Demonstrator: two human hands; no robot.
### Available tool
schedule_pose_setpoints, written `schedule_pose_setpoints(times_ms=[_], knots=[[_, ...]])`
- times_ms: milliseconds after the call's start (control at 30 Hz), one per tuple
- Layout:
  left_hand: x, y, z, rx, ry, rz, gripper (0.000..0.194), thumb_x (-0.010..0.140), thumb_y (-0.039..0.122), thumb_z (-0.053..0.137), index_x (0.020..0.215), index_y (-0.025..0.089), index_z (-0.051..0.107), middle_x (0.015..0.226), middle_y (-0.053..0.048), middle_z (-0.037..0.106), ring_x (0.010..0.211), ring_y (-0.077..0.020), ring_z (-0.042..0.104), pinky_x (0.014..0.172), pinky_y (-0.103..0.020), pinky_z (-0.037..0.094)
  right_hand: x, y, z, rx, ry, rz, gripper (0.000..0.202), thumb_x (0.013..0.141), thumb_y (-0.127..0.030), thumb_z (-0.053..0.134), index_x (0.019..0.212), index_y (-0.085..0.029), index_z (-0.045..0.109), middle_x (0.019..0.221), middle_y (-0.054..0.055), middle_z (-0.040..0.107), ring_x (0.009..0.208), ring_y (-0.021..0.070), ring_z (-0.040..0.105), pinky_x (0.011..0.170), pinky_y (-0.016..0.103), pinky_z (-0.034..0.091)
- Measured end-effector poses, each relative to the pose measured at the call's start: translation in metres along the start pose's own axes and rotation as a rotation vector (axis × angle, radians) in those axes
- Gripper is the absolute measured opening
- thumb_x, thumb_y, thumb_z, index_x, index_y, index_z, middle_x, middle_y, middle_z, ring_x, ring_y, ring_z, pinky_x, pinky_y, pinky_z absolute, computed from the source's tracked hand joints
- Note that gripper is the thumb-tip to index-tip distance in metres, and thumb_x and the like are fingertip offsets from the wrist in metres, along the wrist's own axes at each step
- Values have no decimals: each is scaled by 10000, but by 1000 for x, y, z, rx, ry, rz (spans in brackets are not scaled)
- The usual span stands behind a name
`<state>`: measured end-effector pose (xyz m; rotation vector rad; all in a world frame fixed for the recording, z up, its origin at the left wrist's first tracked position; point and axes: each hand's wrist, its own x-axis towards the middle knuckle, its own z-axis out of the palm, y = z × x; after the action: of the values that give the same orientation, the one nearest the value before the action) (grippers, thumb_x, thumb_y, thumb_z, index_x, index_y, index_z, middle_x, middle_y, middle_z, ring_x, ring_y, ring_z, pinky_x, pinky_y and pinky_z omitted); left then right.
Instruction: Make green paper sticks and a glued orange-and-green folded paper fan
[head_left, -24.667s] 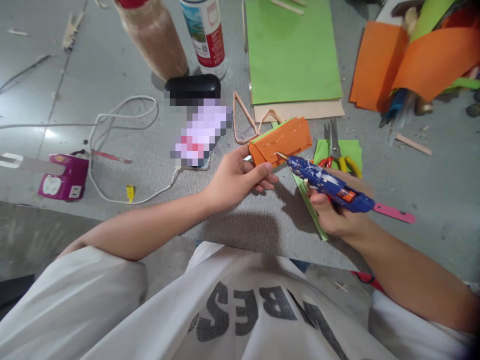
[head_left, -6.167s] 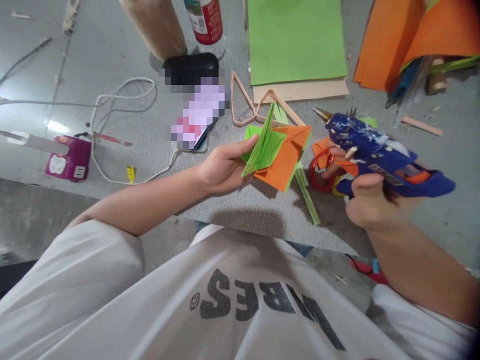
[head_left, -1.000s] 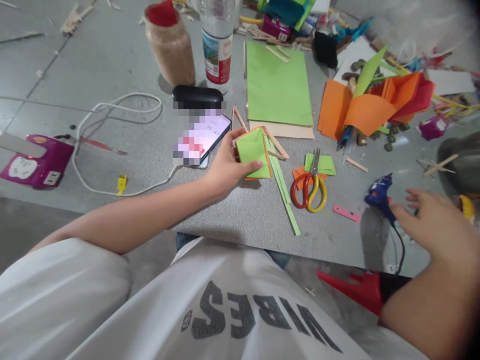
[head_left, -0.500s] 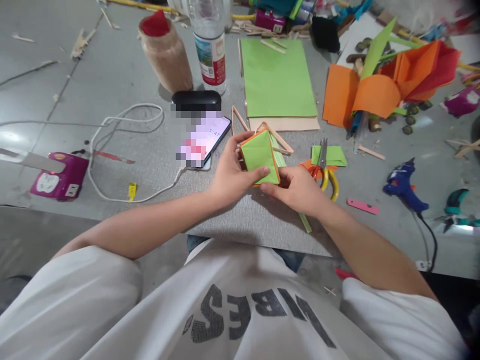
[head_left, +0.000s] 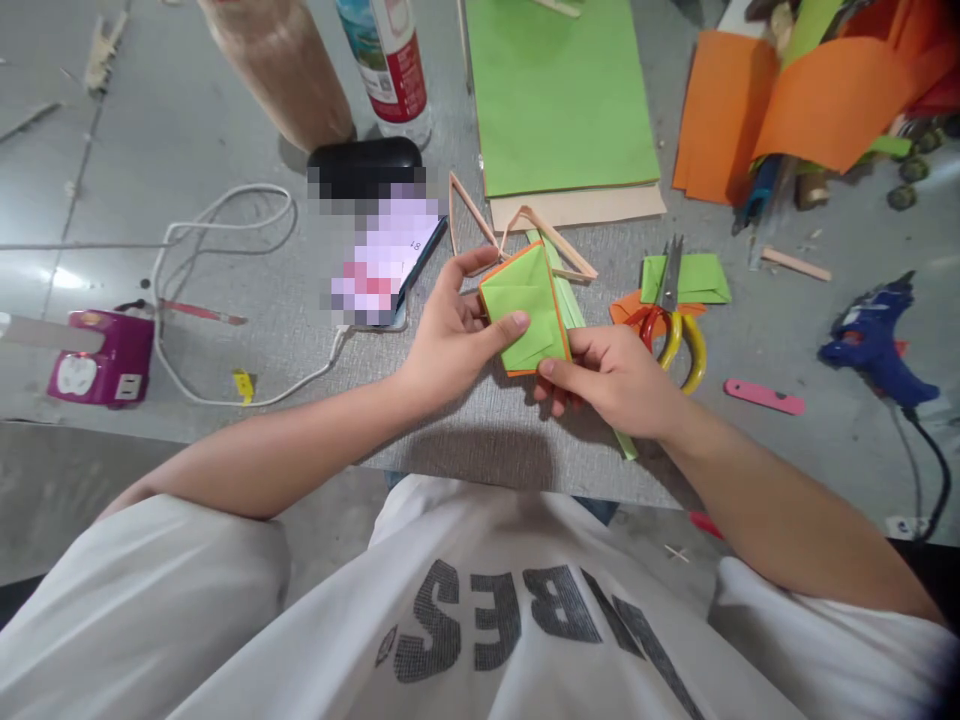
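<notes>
Both hands grip one folded piece of green paper [head_left: 525, 290] with orange edges, held over the table. My left hand [head_left: 461, 320] has its thumb flat on the green face and its fingers behind it. My right hand [head_left: 611, 375] pinches the lower right corner between thumb and fingers. Green paper strips [head_left: 566, 280] lie behind and below the right hand. Just right of that hand lie scissors [head_left: 673, 300] with red and yellow handles, over small folded green paper [head_left: 709, 278] and orange paper pieces.
Bent wooden strips [head_left: 559, 250] lie beyond the hands, below a stack of green sheets [head_left: 562, 100]. A phone [head_left: 394, 260] on a white cable, a bottle [head_left: 390, 75] and a jar [head_left: 289, 75] stand left. A glue gun [head_left: 877, 340] and pink cutter [head_left: 765, 396] lie right.
My view has dipped closer to the table, so the things on it look larger. The folded paper is still in both hands, its upper left flap now slightly creased.
</notes>
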<state>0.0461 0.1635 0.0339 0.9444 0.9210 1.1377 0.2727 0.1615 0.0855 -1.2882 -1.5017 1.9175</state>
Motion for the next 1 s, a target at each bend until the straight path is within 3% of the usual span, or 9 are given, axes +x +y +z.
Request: schedule_pose_setpoints(times_ms=[100,233,400,600,767,900,1000], knots=[[4,-5,-7,38,-44,45,942,903,540,1036,1639,300,499,1226,-97,859,1050,-296,896,908,-453,764,-3,-4,-5,-44,-54,-4,534,984,-692,918,888,-184,786,859,90,835,665,177,739,576,290,540],[2,-4,-7,74,-97,77,940,910,490,1037,1652,315,487,1214,-81,881,960,-269,908,826,-415,767,-4,-2,-8,-165,86,-124,599,911,-733,981,811,-221,687,673,2,674,574,141,572,524,299,403],[2,-6,-6,112,-123,109,962,936,458,1009,1704,333,444,1241,-83,892,868,-232,895,780,-402,764,-2,5,-6,-323,139,-238,701,1151,-722,705,668,-228,591,589,18,627,552,135,527,532,323,354],[-2,-11,-3,189,-177,156,986,960,410,985,1752,368,400,1219,-65,890,786,-198,871,699,-352,735,7,20,-6,-262,341,-380,608,1014,-767,878,820,-244,635,666,-16,595,577,140,494,512,323,357],[-10,-9,0,281,-221,262,1003,1001,378,945,1804,404,344,1147,-30,879,728,-167,830,661,-325,712,7,25,-7,-317,396,-543,650,1188,-735,624,763,-248,558,652,3,536,583,144,464,531,342,362],[-16,-7,1,386,-223,349,1016,984,416,977,1817,424,395,1249,-54,866,726,-141,779,674,-334,708,8,27,-3,-262,433,-636,548,1011,-790,869,964,-262,734,789,6,683,652,159,566,553,330,443],[-20,-6,2,472,-235,413,962,990,397,973,1798,424,451,1317,-67,848,716,-125,738,652,-327,684,6,27,2,-282,474,-663,491,932,-684,1002,895,-261,756,779,-2,713,654,161,588,567,333,475]])
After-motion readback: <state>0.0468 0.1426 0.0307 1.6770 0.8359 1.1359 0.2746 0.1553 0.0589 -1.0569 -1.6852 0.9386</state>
